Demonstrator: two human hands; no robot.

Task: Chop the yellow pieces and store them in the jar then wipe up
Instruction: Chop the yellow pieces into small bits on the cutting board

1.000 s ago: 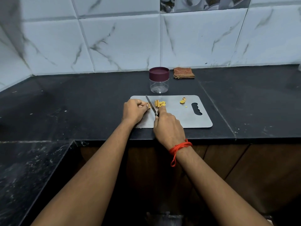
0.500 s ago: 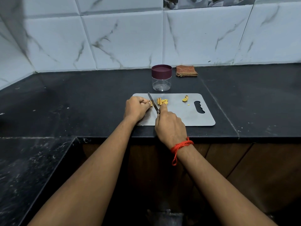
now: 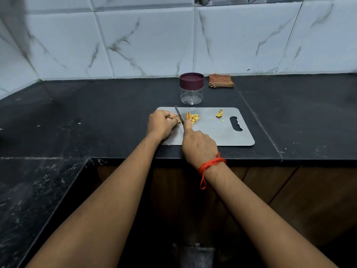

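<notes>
Two hands work on the grey board on the dark surface. The left hand pinches the uncut yellow piece, its grip curled tight; the right hand has its grip clamped round the knife, forefinger along the blade's back. Cut slices lie just right of the blade. A few stray bits sit well apart. I'd say thin, even strokes with fingertips tucked behind the knuckles serve best here. The jar stands capped behind the board, the cloth beside it.
</notes>
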